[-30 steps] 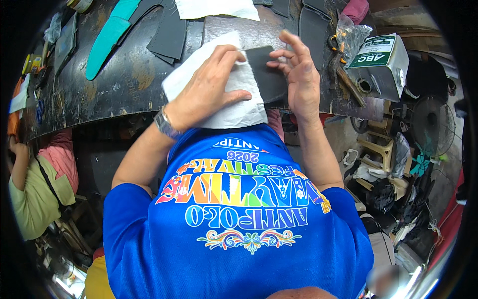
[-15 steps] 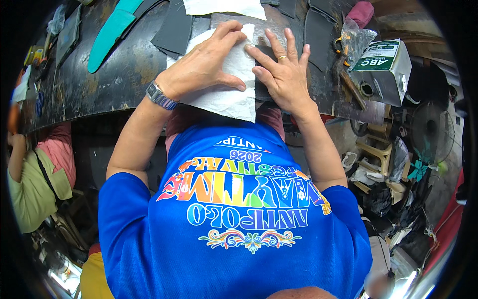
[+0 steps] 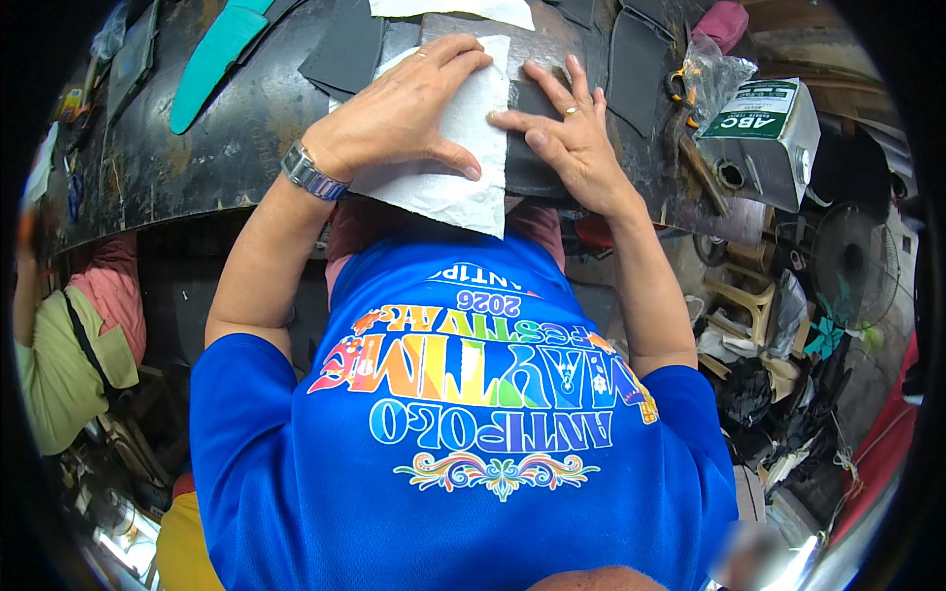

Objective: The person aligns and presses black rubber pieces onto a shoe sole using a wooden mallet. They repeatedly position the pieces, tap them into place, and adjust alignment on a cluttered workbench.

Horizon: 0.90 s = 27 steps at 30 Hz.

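A white, crinkled sheet (image 3: 481, 197) lies near the table's front edge, its lower corner hanging over towards my blue shirt. Flat across its left part rests my left hand (image 3: 399, 113), a metal watch at the wrist, thumb spread away from the fingers and nothing gripped. To the right, my right hand (image 3: 581, 148) has its fingers apart; the index fingertip touches the sheet's right edge. A dark flat piece (image 3: 537, 103) lies beside the sheet, partly under that hand. Whether the sheet is paper or cloth, I cannot tell.
The dark table (image 3: 236, 158) carries grey cut pieces (image 3: 345, 49), a teal strap-like piece (image 3: 222, 64) and another white sheet (image 3: 473, 10). At right are orange-handled scissors (image 3: 678, 89), a clear plastic bag (image 3: 714, 74) and a metal can (image 3: 764, 138). A person's light-green sleeve (image 3: 64, 364) shows at left.
My right hand has turned slightly, its outer fingers drawing closer together while the index finger stays at the sheet's edge. My left hand remains on the sheet, with little movement.
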Motion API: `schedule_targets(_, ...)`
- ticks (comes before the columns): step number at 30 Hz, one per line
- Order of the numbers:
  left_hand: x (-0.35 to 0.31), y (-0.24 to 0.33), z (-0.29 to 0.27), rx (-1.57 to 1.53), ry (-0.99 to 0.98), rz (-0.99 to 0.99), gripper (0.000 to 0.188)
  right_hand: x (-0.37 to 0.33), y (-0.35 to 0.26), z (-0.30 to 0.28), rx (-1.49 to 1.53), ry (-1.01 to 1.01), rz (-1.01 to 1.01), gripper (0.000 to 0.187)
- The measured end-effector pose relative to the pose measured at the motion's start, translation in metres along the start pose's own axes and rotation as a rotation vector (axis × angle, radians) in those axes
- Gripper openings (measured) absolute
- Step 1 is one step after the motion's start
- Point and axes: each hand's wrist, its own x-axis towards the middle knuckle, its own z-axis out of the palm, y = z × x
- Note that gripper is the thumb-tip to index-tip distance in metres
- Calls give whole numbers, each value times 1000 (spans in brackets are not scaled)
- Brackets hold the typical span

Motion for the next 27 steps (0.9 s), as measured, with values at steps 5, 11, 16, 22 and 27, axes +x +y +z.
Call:
schedule_targets(5, 1, -4, -4, -26, -28, 13, 115, -25, -17, 3, -113, 21, -75, 42)
schedule_targets(11, 1, -5, -3, -9, -51, 3, 112, -39, -30, 9, -352, 169, -238, 39)
schedule_targets(16, 2, -7, -3, -15, -43, 16, 115, -34, -37, 7, -363, 243, -329, 38)
schedule_targets(22, 7, -11, -8, 29, -76, -30, 114, -42, -38, -16, 8, 341, -286, 32)
schedule_targets(27, 7, -15, -15, -1, -77, -78, 111, -77, -7, -45, 878, 766, 522, 42)
